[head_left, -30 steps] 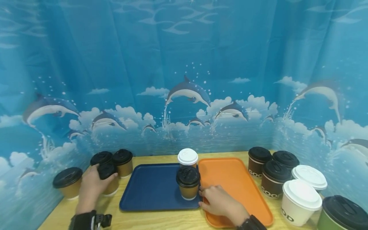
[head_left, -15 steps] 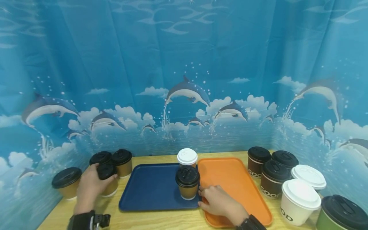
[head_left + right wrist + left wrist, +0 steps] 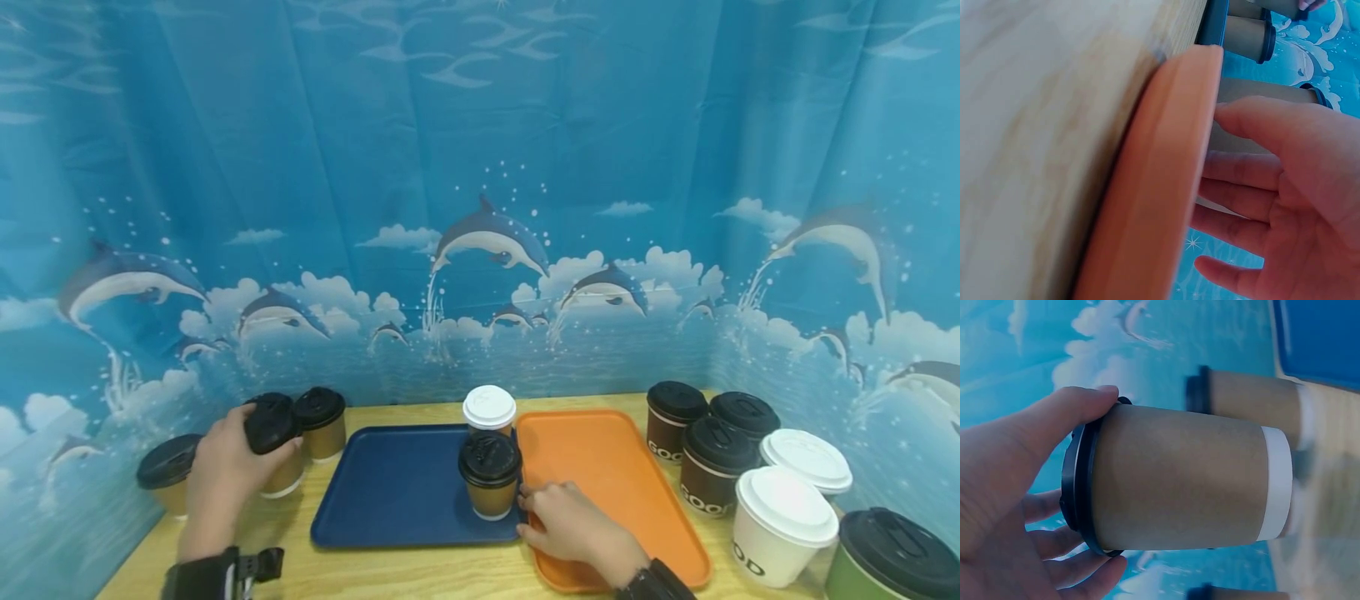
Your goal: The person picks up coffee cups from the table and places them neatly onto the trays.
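Observation:
My left hand (image 3: 228, 471) holds a brown paper coffee cup (image 3: 1179, 478) by its black lid (image 3: 272, 423), thumb on one side and fingers on the other. The cup is tilted slightly in the head view. Beside it stand another black-lidded brown cup (image 3: 324, 429) and one at far left (image 3: 171, 475). My right hand (image 3: 562, 529) lies over the left edge of the orange tray (image 3: 600, 442), fingers loosely extended and holding nothing. Just left of its fingertips, a black-lidded brown cup (image 3: 490, 479) stands on the blue tray (image 3: 390, 492), partly hiding a white-lidded cup (image 3: 489, 408).
Dark brown cups (image 3: 718, 467) with black lids, white cups (image 3: 783, 529) and a green cup (image 3: 892, 554) crowd the right side. The wooden table (image 3: 420, 575) backs onto a blue dolphin-print curtain (image 3: 480, 125).
My left hand has raised the brown cup a little and moved slightly left, tilting it. My right hand and the trays have stayed in place.

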The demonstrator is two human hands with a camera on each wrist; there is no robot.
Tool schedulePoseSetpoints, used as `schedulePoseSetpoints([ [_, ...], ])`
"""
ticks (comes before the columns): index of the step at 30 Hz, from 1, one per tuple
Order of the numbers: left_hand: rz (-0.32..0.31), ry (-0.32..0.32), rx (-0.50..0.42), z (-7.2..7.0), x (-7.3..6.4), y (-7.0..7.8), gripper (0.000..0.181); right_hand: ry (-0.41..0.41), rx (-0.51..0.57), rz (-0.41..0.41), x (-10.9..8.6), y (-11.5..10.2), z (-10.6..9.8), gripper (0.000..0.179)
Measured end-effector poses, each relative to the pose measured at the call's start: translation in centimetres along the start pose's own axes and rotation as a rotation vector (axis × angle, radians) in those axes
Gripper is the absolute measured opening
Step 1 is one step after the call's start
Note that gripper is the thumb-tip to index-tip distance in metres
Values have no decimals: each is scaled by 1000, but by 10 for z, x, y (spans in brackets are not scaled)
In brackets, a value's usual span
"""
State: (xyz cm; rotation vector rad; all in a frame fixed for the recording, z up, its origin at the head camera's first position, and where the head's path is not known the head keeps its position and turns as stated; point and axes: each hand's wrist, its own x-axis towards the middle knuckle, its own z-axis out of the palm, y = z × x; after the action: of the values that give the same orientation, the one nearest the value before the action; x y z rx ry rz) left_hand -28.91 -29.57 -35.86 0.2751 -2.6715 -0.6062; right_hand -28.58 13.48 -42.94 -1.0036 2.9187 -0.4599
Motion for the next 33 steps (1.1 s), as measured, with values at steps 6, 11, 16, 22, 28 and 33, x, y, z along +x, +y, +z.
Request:
schedulePoseSetpoints([
  [6, 80, 65, -9, -9, -7, 26, 102, 7, -18, 6, 0, 0, 0, 31],
  [11, 162, 66, -64, -4, -11, 51, 99, -1, -22, 8, 1, 0, 1, 31],
  [16, 221, 4, -93, 13, -7, 75, 95, -10, -33, 20, 2, 2, 2, 33],
  [22, 269, -49, -119, 50, 4, 101, 88, 10, -46, 8, 2, 2, 2, 32],
  [28, 308, -112, -121, 93, 21, 119, 87, 17, -67, 8, 2, 3, 2, 30],
  [33, 309, -124, -113, 109, 28, 132, 86, 34, -83, -5, 1, 1, 4, 26],
])
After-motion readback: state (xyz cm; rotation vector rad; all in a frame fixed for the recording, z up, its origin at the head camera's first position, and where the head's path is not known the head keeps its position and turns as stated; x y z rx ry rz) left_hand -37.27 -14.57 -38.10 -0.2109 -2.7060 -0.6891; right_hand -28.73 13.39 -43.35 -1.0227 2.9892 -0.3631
